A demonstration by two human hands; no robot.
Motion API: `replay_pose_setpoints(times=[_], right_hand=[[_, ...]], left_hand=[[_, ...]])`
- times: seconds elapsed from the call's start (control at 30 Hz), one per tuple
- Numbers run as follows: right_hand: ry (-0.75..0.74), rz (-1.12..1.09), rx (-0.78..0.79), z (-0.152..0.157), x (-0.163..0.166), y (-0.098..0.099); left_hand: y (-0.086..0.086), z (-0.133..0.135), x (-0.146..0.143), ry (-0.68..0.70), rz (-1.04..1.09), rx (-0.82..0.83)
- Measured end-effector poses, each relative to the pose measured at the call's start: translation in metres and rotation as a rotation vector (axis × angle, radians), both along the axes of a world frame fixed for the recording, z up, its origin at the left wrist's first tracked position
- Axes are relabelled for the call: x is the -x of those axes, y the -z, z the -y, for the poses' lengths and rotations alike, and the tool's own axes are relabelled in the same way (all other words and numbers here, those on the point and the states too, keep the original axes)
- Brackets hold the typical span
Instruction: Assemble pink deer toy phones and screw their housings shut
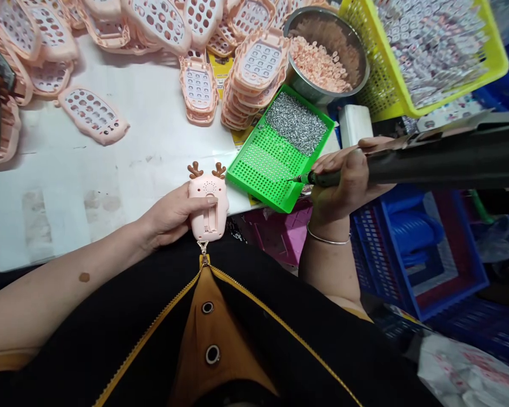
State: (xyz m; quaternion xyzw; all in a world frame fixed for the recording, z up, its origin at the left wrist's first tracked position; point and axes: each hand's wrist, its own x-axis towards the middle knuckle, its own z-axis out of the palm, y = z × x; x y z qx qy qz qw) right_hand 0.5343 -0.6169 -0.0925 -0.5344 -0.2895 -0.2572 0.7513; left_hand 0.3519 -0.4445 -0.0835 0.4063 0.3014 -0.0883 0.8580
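Note:
My left hand [173, 215] is closed around a pink toy phone [209, 212] with brown antlers, its back face up and the thumb lying across it. A slot and small screw holes show in that back. In my right hand [343, 178] is a dark electric screwdriver [428, 161], gripped near its front end. Its tip points left, over the lower part of a green perforated tray [258, 164]. Small silver screws [297, 121] fill the tray's far end. Whether the bit carries a screw is too small to tell.
Pink phone shells with keypads [258, 62] stand stacked behind the tray, with more across the back left. A steel bowl [362, 68] holds small pink parts. A yellow basket [407, 107] of wrapped pieces is at right, above blue crates [470, 282]. One shell [91, 113] lies alone.

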Motion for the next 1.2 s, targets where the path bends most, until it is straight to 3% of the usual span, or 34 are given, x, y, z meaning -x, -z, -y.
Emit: replay_pose_setpoints(times=[0.23, 0.43, 0.7, 0.97, 1.2], right_hand=[[0.065, -0.015, 0.031, 0.001, -0.002, 0.003], [0.031, -0.082, 0.079, 0.010, -0.001, 0.000], [0.031, -0.041, 0.005, 0.005, 0.009, -0.011], [-0.015, 0.054, -0.078, 0.000, -0.007, 0.000], [0.072, -0.026, 0.039, 0.000, -0.005, 0.007]], left_hand=[[-0.001, -0.001, 0.001, -0.002, -0.019, -0.013], [0.001, -0.002, 0.000, 0.004, -0.019, -0.014], [0.001, -0.002, 0.000, 0.003, -0.018, 0.003], [0.001, -0.002, 0.001, 0.008, -0.014, 0.008], [-0.001, -0.002, 0.001, 0.007, -0.009, 0.010]])
